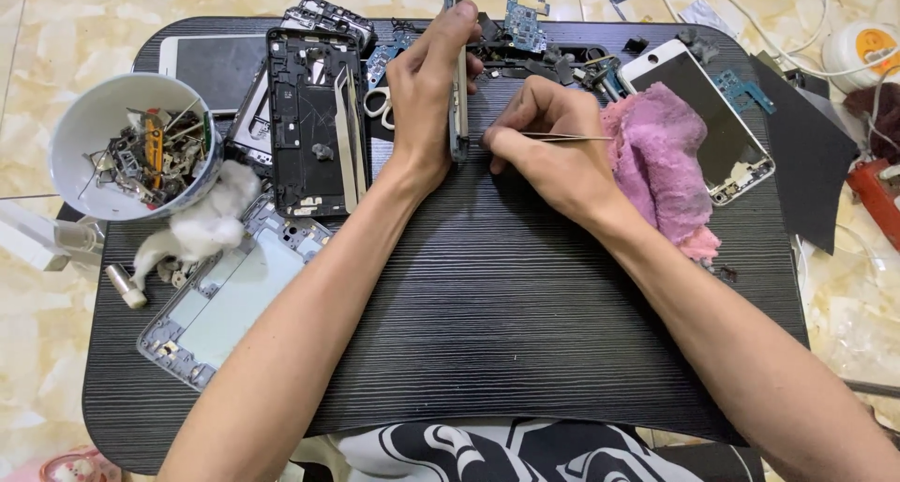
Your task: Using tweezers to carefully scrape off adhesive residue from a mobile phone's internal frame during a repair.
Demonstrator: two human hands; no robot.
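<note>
Bare tabletop (487, 294) lies between white bowl (94, 130) and pink cloth (661, 163).

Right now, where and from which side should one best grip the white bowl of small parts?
Probably take the white bowl by its bare upper-left rim, coming from the left. Metal scraps pile toward its right side, and a phone frame lies close there; the left is open.

Both bare forearms reach forward, hands close together.

The left hand (427, 88) stands thumb-side up, fingers curled in a closed grip; the right hand (548, 149) lies knuckles up, fingertips pinched together, pointing left.
</note>
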